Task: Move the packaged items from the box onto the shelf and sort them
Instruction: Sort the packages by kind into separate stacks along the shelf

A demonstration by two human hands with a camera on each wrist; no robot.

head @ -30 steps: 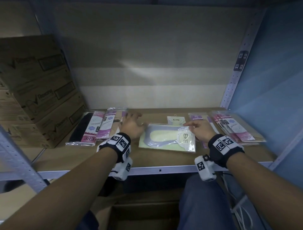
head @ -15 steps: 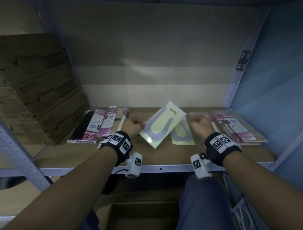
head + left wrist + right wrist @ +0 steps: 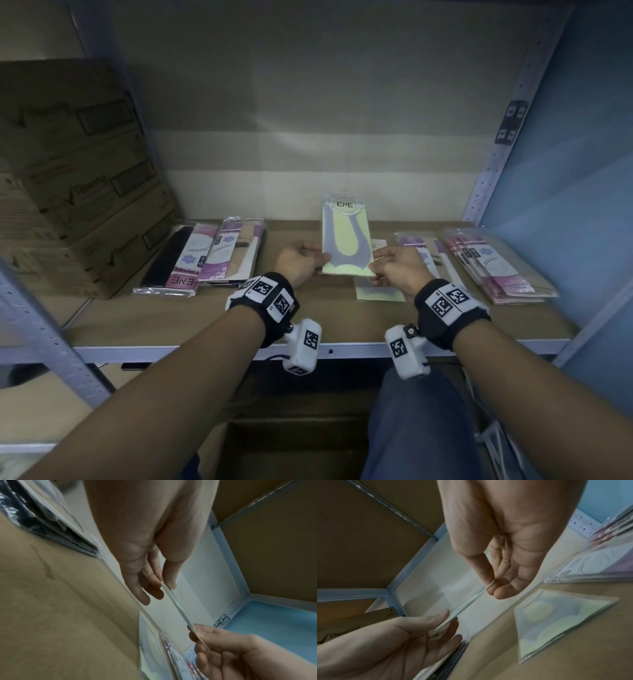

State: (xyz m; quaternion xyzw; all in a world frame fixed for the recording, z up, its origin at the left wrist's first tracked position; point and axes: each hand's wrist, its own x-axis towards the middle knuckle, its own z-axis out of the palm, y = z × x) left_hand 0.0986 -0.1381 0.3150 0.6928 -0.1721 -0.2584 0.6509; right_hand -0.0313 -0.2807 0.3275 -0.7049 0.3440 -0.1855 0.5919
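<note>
A flat pale-yellow and grey ENE packet stands upright above the middle of the wooden shelf. My left hand pinches its lower left edge and my right hand pinches its lower right edge. In the left wrist view the packet shows edge-on between thumb and fingers; the right wrist view shows the same thin edge. A second yellow packet lies flat on the shelf below my right hand.
Black and pink packets lie at the shelf's left, beside stacked cardboard boxes. Several pink packets are piled at the right by the blue wall. An open box sits below the shelf.
The yellow packet lay flat across the shelf under both hands a second ago. Both hands lifted it, turned it, and now hold it upright, uncovering a second one beneath.
</note>
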